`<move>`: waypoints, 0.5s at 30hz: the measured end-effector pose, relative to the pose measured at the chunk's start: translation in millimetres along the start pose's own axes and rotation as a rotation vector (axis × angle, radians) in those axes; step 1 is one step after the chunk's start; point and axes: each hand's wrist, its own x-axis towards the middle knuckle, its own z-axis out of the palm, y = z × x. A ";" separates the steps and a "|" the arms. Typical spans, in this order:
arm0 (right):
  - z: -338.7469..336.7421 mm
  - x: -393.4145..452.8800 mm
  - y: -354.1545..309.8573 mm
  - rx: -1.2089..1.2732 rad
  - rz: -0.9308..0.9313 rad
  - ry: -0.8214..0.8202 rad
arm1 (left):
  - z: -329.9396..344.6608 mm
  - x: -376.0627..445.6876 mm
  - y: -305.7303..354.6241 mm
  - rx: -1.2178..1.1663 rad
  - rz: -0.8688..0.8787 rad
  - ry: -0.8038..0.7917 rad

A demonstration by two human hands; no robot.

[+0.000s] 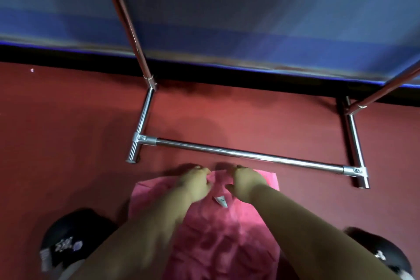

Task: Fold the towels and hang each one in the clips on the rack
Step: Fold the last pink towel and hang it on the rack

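- Because folding needs a flat surface, the pink towel is spread on the red floor, between the person's two dark shoes and just in front of the rack's lower crossbar
- The left hand is set at the towel's far edge with its fingers curled down onto the cloth; it appears to be pinching that edge, though motion blur hides the exact grip
- The right hand is placed just beside it on the same edge, fingers bent over the cloth and thumb out toward the near side, apparently gripping as well
- Both hands being kept close together near the middle of the edge suggests that a fold is being started or squared, with the white label left showing just behind them
- The chrome rack is stood against a blue striped cloth; its clips are out of view, so hanging is judged not yet begun
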 end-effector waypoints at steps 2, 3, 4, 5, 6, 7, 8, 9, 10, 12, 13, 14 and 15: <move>12.1 11.3 -1.8 0.058 0.005 -0.014 | 12.0 8.0 -0.7 -0.068 -0.023 0.004; 16.5 14.7 -2.7 0.094 0.016 -0.006 | 15.8 10.7 -0.5 -0.108 -0.040 0.012; 19.6 17.7 -3.3 0.150 0.034 0.015 | 19.2 13.1 -0.2 -0.144 -0.057 0.017; 21.5 18.8 -4.5 0.210 0.048 0.040 | 21.3 14.1 0.8 -0.177 -0.068 0.014; 22.5 17.9 -5.5 0.268 0.051 0.059 | 23.4 14.7 1.5 -0.211 -0.069 0.008; 22.1 15.2 -6.4 0.308 0.039 0.075 | 24.0 13.5 2.9 -0.246 -0.071 0.002; 22.2 12.0 -6.0 0.345 0.035 0.080 | 23.9 11.0 4.1 -0.283 -0.068 0.005; 21.0 6.5 -5.7 0.371 0.031 0.082 | 21.2 5.9 5.6 -0.323 -0.054 0.008; 18.0 -0.7 -6.6 0.398 0.031 0.096 | 16.5 -1.1 7.5 -0.366 -0.030 0.021; 8.8 -18.1 -7.7 0.456 0.033 0.133 | 0.5 -20.1 14.3 -0.413 0.024 0.022; 1.3 -28.8 -9.7 0.489 0.027 0.156 | -10.8 -32.3 20.1 -0.413 0.054 0.011; -7.4 -40.3 -12.8 0.515 0.009 0.186 | -22.4 -44.7 25.8 -0.402 0.087 0.005; -18.5 -54.7 -17.7 0.520 -0.019 0.219 | -35.1 -58.7 32.8 -0.397 0.114 0.008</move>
